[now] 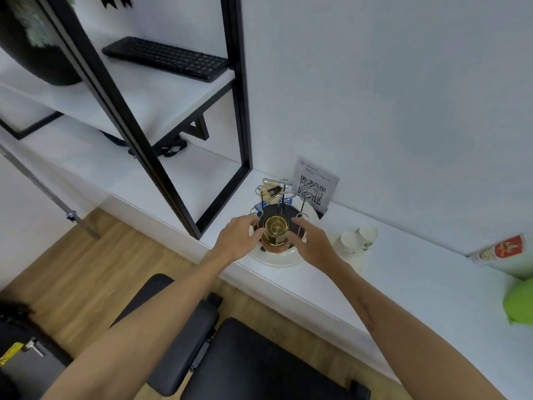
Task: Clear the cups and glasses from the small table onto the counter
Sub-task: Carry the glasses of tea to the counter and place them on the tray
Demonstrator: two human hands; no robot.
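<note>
At the front edge of the white counter, a glass with a gold rim stands on a round tray that also carries a wire cup rack. The left hand curls its fingers against the glass's left side. The right hand hovers just right of the glass, fingers loosely spread and empty. Two paper cups stand near the tray's right side.

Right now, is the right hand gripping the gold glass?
No: the right hand hovers open beside the gold glass, while the left hand touches it.
</note>
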